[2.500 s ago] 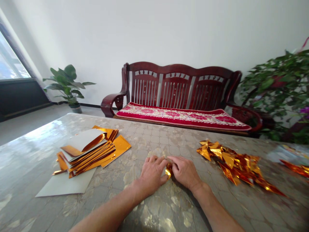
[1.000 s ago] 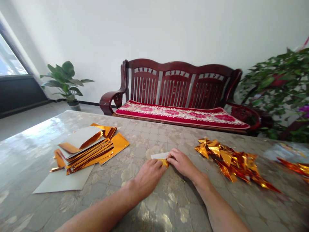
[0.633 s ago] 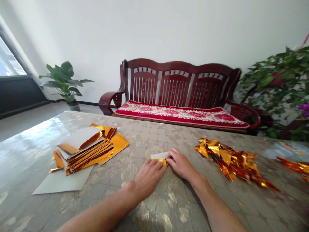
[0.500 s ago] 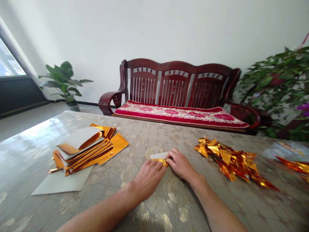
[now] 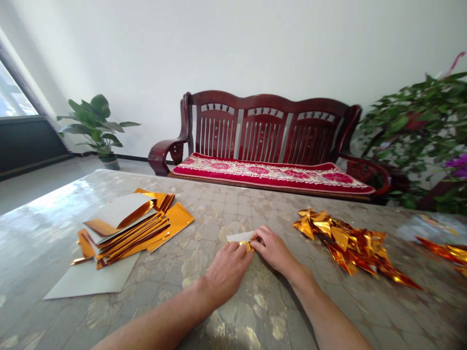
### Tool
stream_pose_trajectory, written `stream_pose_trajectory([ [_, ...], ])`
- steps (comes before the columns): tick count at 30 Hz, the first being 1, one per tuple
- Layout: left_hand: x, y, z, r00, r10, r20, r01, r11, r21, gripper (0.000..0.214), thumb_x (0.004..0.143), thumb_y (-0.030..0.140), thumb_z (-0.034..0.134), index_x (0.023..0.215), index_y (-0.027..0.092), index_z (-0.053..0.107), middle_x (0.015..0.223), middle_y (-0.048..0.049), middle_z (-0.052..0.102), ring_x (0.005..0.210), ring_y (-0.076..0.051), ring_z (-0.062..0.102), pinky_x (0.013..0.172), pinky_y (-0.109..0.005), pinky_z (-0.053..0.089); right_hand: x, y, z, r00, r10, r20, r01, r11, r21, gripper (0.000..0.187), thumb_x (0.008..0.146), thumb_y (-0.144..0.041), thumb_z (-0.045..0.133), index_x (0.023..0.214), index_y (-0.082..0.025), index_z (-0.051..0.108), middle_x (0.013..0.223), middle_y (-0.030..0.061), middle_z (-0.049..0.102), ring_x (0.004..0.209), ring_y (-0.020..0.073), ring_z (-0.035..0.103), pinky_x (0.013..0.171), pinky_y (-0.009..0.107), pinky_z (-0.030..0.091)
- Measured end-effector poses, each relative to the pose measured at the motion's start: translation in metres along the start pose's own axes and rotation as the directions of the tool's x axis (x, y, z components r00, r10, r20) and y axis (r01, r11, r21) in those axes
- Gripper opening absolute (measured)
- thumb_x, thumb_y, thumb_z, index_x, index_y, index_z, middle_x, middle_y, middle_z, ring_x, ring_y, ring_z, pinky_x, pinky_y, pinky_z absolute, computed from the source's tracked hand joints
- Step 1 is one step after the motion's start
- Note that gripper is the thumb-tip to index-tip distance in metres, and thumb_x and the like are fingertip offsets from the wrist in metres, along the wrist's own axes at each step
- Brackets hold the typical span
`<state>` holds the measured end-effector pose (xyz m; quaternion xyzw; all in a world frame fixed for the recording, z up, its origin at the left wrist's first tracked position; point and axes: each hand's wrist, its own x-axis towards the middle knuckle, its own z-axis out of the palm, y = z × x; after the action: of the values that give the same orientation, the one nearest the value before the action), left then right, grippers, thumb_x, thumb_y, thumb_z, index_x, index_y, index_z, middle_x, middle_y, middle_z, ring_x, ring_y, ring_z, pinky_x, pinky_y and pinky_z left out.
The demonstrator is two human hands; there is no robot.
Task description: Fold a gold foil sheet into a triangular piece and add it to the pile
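A small sheet of foil paper, gold on one side and pale on the other, lies partly folded on the table in front of me. My left hand rests over its near edge, fingers bent together and pressing on the gold part. At the right end, my right hand pinches the paper between thumb and fingers. Most of the gold side is hidden under my fingers. To the left sits a loose stack of gold foil sheets, some with pale backs up. On the right is a heap of folded gold foil pieces.
The table has a patterned, glossy cover. A clear plastic bag and more orange-gold foil lie at its right side. Beyond the far edge stands a dark red wooden bench, between a potted plant and leafy greenery.
My left fingers have shifted slightly along the paper, covering a little more of the gold strip. The right hand keeps its pinch. The view has tilted very slightly.
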<state>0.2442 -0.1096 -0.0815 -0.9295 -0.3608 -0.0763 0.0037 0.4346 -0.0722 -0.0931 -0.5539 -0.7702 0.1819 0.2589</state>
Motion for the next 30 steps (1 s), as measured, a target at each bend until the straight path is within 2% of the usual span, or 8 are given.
stream_pose_trajectory([
  [4, 0.001, -0.002, -0.002, 1.000, 0.003, 0.015, -0.003, 1.000, -0.002, 0.028, 0.091, 0.011, 0.046, 0.117, 0.020, 0.052, 0.109, -0.0074, 0.058, 0.101, -0.023, 0.053, 0.087, -0.036, 0.048, 0.002, 0.010, -0.005, 1.000, 0.003, 0.023, -0.005, 0.996, 0.089, 0.011, 0.082, -0.019, 0.058, 0.089, -0.020, 0.066, 0.090, 0.0018, 0.065, 0.079, 0.0155, 0.059, 0.072, 0.026, 0.044],
  [7, 0.001, -0.002, -0.003, 0.999, 0.037, -0.003, -0.037, 0.999, 0.035, 0.031, 0.087, 0.009, 0.048, 0.117, 0.019, 0.052, 0.124, -0.0092, 0.055, 0.103, -0.024, 0.052, 0.086, -0.036, 0.048, 0.003, 0.017, -0.007, 0.999, 0.026, 0.035, -0.031, 0.988, 0.154, 0.025, 0.081, -0.016, 0.055, 0.104, -0.020, 0.064, 0.090, 0.0010, 0.067, 0.074, 0.0144, 0.060, 0.070, 0.025, 0.045],
  [10, 0.002, -0.002, -0.004, 0.997, 0.079, -0.023, -0.077, 0.993, 0.085, 0.034, 0.086, 0.008, 0.048, 0.118, 0.017, 0.052, 0.138, -0.0096, 0.047, 0.102, -0.024, 0.052, 0.085, -0.036, 0.047, 0.004, 0.019, -0.007, 0.999, 0.039, 0.030, -0.044, 0.985, 0.167, 0.030, 0.081, -0.017, 0.053, 0.109, -0.020, 0.063, 0.088, 0.0007, 0.068, 0.071, 0.0141, 0.061, 0.068, 0.025, 0.045],
  [18, 0.005, 0.000, -0.009, 0.997, 0.070, 0.030, -0.072, 0.993, 0.094, 0.022, 0.089, 0.012, 0.044, 0.107, 0.017, 0.055, 0.124, -0.0121, 0.056, 0.101, -0.025, 0.051, 0.081, -0.038, 0.047, 0.004, 0.010, -0.005, 0.999, 0.033, -0.019, -0.031, 0.997, 0.072, 0.027, 0.078, -0.016, 0.054, 0.103, -0.021, 0.066, 0.092, 0.0029, 0.070, 0.081, 0.0172, 0.062, 0.074, 0.028, 0.046],
  [21, 0.005, 0.001, -0.007, 0.998, 0.064, 0.017, -0.065, 0.994, 0.092, 0.022, 0.089, 0.011, 0.045, 0.109, 0.017, 0.055, 0.121, -0.0119, 0.057, 0.101, -0.026, 0.052, 0.078, -0.038, 0.047, 0.005, 0.015, -0.005, 0.999, 0.034, -0.027, -0.031, 0.993, 0.113, 0.022, 0.082, -0.022, 0.053, 0.100, -0.021, 0.067, 0.092, 0.0033, 0.071, 0.083, 0.0183, 0.063, 0.076, 0.029, 0.047],
  [24, 0.005, 0.001, -0.005, 0.998, 0.058, 0.003, -0.058, 0.994, 0.088, 0.020, 0.090, 0.013, 0.046, 0.107, 0.017, 0.054, 0.118, -0.0107, 0.058, 0.101, -0.026, 0.052, 0.078, -0.037, 0.046, 0.004, 0.025, -0.008, 0.993, 0.057, -0.100, -0.040, 0.986, 0.164, 0.023, 0.084, -0.024, 0.049, 0.099, -0.020, 0.067, 0.093, 0.0037, 0.071, 0.085, 0.0189, 0.064, 0.079, 0.031, 0.048],
  [27, 0.006, 0.002, -0.003, 0.998, 0.055, -0.003, -0.055, 0.995, 0.088, 0.020, 0.090, 0.014, 0.047, 0.108, 0.018, 0.054, 0.116, -0.0106, 0.058, 0.102, -0.026, 0.052, 0.079, -0.037, 0.045, 0.003, 0.034, -0.013, 0.983, 0.064, -0.174, -0.046, 0.993, 0.109, 0.021, 0.080, -0.022, 0.052, 0.091, -0.019, 0.069, 0.091, 0.0040, 0.068, 0.080, 0.0185, 0.062, 0.076, 0.031, 0.047],
  [30, 0.005, 0.002, -0.004, 0.999, 0.045, 0.000, -0.045, 0.994, 0.096, 0.020, 0.089, 0.013, 0.047, 0.108, 0.018, 0.054, 0.114, -0.0109, 0.058, 0.102, -0.026, 0.051, 0.079, -0.037, 0.045, 0.002, 0.034, -0.015, 0.989, 0.030, -0.142, -0.021, 0.998, 0.059, 0.016, 0.079, -0.021, 0.055, 0.085, -0.021, 0.070, 0.087, 0.0032, 0.065, 0.077, 0.0174, 0.059, 0.072, 0.029, 0.045],
])
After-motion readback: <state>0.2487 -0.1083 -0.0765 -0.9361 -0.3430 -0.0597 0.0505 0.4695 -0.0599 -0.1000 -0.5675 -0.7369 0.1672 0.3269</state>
